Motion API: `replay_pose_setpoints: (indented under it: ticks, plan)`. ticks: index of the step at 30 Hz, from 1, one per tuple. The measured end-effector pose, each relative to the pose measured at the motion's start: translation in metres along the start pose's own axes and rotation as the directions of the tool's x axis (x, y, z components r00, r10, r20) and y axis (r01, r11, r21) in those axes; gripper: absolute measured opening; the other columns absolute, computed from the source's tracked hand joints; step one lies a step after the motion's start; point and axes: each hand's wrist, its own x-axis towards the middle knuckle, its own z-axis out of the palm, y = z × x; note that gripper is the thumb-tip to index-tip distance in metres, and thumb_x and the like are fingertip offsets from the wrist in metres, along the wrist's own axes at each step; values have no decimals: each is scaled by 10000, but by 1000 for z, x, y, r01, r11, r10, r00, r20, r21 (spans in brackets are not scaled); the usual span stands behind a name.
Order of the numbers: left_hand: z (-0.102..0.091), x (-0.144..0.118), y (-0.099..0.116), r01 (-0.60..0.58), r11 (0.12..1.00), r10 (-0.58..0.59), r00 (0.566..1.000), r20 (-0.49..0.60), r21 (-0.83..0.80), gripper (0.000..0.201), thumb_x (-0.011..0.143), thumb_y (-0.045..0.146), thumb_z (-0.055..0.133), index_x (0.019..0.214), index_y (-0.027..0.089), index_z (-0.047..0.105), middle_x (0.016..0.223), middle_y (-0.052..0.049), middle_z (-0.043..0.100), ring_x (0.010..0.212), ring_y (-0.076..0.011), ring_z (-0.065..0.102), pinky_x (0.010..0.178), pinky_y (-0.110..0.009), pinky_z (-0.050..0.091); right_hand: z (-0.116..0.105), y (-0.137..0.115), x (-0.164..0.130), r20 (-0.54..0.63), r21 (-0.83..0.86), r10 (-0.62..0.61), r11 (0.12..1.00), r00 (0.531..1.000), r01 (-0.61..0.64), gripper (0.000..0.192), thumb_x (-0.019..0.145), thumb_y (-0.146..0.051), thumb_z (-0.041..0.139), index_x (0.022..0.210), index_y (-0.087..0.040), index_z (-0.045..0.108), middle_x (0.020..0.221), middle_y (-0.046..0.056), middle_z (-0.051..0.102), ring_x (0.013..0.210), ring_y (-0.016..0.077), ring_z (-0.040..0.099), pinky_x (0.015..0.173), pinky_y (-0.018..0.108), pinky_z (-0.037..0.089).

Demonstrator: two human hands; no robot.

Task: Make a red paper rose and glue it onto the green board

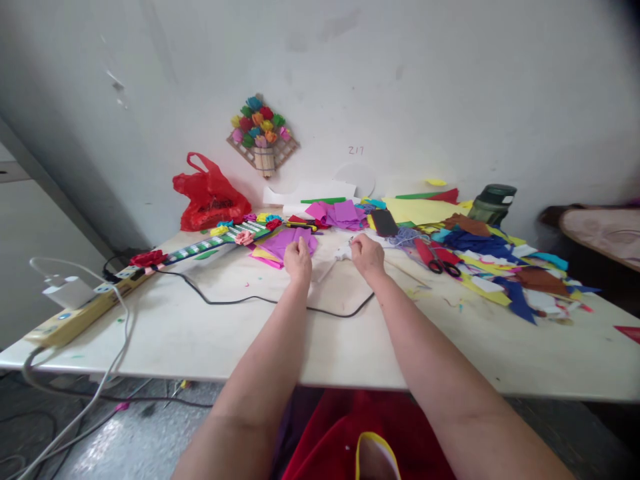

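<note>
My left hand (299,260) is closed, thumb against fingers, over the near right part of a stack of purple paper sheets (276,242). What its fingers hold, if anything, is hidden. My right hand (367,255) is closed in a pinch, and something small and unclear shows at its fingertips. Beside those fingers lies a white object (343,253) whose kind I cannot make out. A thin pale stick (327,270) lies between my hands, and another thin stick (407,274) is right of my right hand. A black cord (260,299) crosses the table below both wrists.
At left are a yellow power strip (83,317) with a white charger (69,292), a flower-trimmed green-and-white strip (215,243) and a red bag (210,193). Rightward lie a phone (384,223), lilac yarn (406,236), red-handled scissors (436,261), coloured scraps (500,257) and a dark green bottle (493,205).
</note>
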Motion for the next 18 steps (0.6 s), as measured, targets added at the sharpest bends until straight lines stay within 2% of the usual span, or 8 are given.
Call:
replay_pose_setpoints:
  ticks: [2, 5, 10, 13, 15, 18]
  plan:
    - [-3, 2, 0, 2, 996, 1, 999, -32, 87, 340, 839, 380, 476, 550, 201, 469, 550, -2, 461, 624, -170, 501, 672, -308, 404, 6, -6, -5, 14, 31, -85, 996, 996, 84, 249, 787, -189, 454, 899, -177, 676, 823, 73, 702, 772, 206, 604, 687, 284, 383]
    - [-5, 2, 0, 37, 996, -34, 999, -36, 87, 240, 818, 357, 499, 663, 189, 572, 647, -28, 554, 703, -197, 549, 733, -330, 418, 15, -13, -10, 54, 63, -186, 981, 981, 182, 252, 782, -168, 477, 921, -182, 687, 886, 75, 718, 813, 201, 622, 722, 282, 407]
    - [-5, 2, -1, 10, 1000, -9, 999, -36, 28, 298, 840, 364, 428, 763, 178, 647, 787, -83, 644, 816, -232, 585, 837, -373, 418, 24, -27, -17, 159, 43, -213, 977, 964, 209, 193, 839, -242, 511, 840, -223, 703, 882, 32, 729, 817, 181, 634, 694, 266, 398]
    - [-6, 6, -3, 13, 998, -20, 994, -111, -64, 348, 854, 358, 370, 789, 167, 654, 862, -108, 658, 903, -239, 582, 898, -382, 403, 24, -38, -22, 185, 20, -198, 980, 963, 197, 202, 855, -314, 527, 798, -223, 698, 791, 25, 719, 768, 178, 630, 648, 259, 378]
    - [-9, 13, -7, 45, 984, -78, 978, -192, -171, 396, 866, 381, 326, 806, 159, 648, 881, -113, 650, 936, -232, 577, 916, -374, 401, 25, -45, -26, 194, 37, -221, 975, 956, 217, 216, 863, -318, 523, 792, -211, 697, 779, 34, 712, 768, 174, 625, 645, 256, 374]
    - [-15, 28, -15, 88, 933, -197, 936, -290, -350, 441, 878, 409, 260, 832, 165, 624, 918, -103, 627, 957, -213, 570, 924, -368, 404, 28, -53, -29, 213, 92, -283, 959, 935, 269, 208, 875, -260, 497, 863, -210, 699, 875, 39, 713, 832, 167, 617, 684, 254, 387]
